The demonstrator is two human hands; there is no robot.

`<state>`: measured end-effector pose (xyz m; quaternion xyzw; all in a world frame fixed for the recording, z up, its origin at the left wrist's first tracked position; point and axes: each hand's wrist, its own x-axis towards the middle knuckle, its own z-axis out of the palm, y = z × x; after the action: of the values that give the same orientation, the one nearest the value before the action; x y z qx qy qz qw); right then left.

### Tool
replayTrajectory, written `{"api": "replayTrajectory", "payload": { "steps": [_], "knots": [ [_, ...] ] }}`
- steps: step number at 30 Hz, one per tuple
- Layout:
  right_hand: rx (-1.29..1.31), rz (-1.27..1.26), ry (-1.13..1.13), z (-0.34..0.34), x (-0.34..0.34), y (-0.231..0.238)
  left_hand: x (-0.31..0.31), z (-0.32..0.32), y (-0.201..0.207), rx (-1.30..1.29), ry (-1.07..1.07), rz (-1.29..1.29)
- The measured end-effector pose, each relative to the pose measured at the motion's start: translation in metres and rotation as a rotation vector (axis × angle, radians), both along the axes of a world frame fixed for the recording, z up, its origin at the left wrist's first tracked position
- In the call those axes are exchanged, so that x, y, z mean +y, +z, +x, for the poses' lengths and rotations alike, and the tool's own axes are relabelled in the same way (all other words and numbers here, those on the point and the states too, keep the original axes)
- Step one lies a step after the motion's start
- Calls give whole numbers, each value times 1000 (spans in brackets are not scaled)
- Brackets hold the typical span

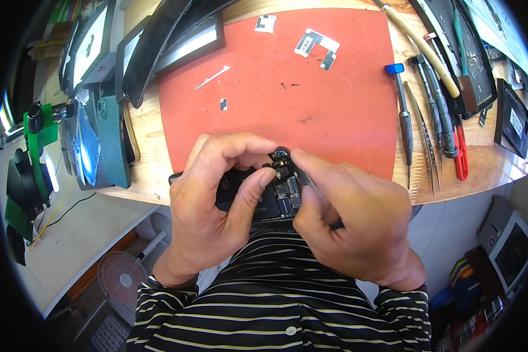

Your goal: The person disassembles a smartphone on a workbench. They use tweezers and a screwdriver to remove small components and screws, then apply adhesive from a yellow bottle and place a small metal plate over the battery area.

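red mat (pixel 346 105) underneath; right hand (pixel 358 217) pinching, left hand (pixel 208 196), fingers curled narrow, grip i can't tell; opened phone (pixel 268 209) between them at the mat's near edge, its bare board (pixel 286 199) risking scratches if that pinched silvery tool (pixel 311 184) slips!

Single head view, left fisheye of a head-worn pair, upright. Looks steeply down from above the striped shirt (pixel 264 317), facing forward over the bench (pixel 493 170). Left hand (pixel 208 196) and right hand (pixel 361 220) sit close, mid-frame; red mat (pixel 346 111) beyond. Edges bend toward the dark rim.
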<state>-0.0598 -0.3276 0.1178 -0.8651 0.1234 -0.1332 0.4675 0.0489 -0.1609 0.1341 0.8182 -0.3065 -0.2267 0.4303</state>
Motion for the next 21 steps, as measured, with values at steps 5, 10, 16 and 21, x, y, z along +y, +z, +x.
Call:
{"api": "replayTrajectory", "payload": {
  "steps": [5,10,16,21],
  "knots": [
    [-27,-52,-26,-1,8,1,-1,-2,-8,12,83,-97],
    [-24,-45,-45,-3,11,2,2,0,-6,11,5,-70],
    [-31,-40,-66,-2,14,-1,3,3,-6,-15,-51,-75],
    [-25,-37,-48,-4,14,1,3,2,-5,27,-17,-82]
  ]
}}
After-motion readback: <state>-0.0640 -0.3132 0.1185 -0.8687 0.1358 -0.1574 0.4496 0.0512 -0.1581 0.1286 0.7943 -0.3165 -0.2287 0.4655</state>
